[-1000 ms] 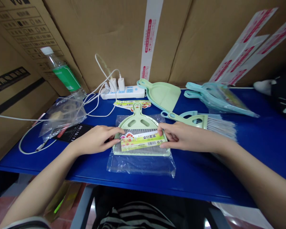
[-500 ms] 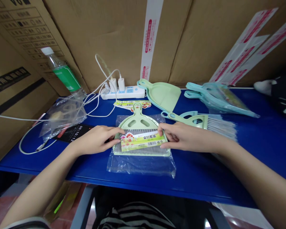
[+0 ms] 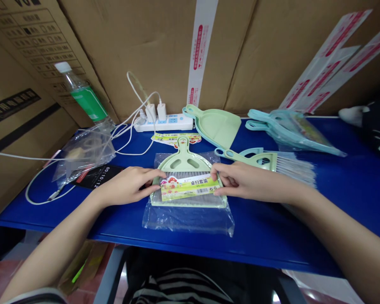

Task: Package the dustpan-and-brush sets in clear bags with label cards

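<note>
A pale green dustpan (image 3: 155,202) with a matching hand broom (image 3: 185,157) nested in it lies on a clear plastic bag (image 3: 186,219), handle pointing away from me. Across the grey bristles sits a printed label card (image 3: 190,188) with a red mushroom picture, slightly tilted. My left hand (image 3: 136,183) pinches near the card's left end, thumb and forefinger at the dustpan's left side. At the card's right end, my right hand (image 3: 237,179) has its forefinger and thumb closed, the other fingers curled. Whether the card is inside the plastic is hard to tell.
Behind are more label cards (image 3: 164,138), a green dustpan (image 3: 218,124) and a white power strip (image 3: 174,122) with cables. To the right lie hand brooms (image 3: 269,161) and bagged blue dustpans (image 3: 291,126). A bottle (image 3: 88,103) and phone (image 3: 98,176) are at left.
</note>
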`<state>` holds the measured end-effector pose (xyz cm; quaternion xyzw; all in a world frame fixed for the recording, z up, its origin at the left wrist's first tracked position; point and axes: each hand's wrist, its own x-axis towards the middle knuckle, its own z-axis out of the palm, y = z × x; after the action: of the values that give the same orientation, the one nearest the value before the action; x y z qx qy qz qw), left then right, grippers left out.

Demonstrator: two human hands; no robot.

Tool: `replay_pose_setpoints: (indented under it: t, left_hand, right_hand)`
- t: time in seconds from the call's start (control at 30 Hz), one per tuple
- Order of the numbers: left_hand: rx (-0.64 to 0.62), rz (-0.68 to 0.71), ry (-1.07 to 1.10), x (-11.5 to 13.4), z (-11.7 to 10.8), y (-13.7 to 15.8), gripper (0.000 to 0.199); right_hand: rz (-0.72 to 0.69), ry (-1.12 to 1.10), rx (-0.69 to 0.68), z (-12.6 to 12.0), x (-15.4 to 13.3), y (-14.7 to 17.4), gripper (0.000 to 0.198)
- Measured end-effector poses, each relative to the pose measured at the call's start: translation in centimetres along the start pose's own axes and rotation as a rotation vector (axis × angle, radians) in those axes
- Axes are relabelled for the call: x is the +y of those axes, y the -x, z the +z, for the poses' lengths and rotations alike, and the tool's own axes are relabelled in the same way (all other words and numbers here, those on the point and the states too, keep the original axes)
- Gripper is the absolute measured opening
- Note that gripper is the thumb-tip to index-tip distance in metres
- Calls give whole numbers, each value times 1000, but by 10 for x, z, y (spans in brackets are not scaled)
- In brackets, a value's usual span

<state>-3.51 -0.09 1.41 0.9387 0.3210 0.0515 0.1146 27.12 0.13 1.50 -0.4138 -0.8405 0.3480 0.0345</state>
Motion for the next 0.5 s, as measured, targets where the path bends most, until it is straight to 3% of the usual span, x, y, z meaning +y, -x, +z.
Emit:
replay_pose_setpoints:
  t: [0.3,0.5]
  left_hand:
    - [2,7,-41,0,1,0,33]
    - [11,22,-68,1,1,1,31]
  right_hand:
    - [-131,113,131,-3,-1,1,29]
    - [-143,258,135,-2,1,-1,51]
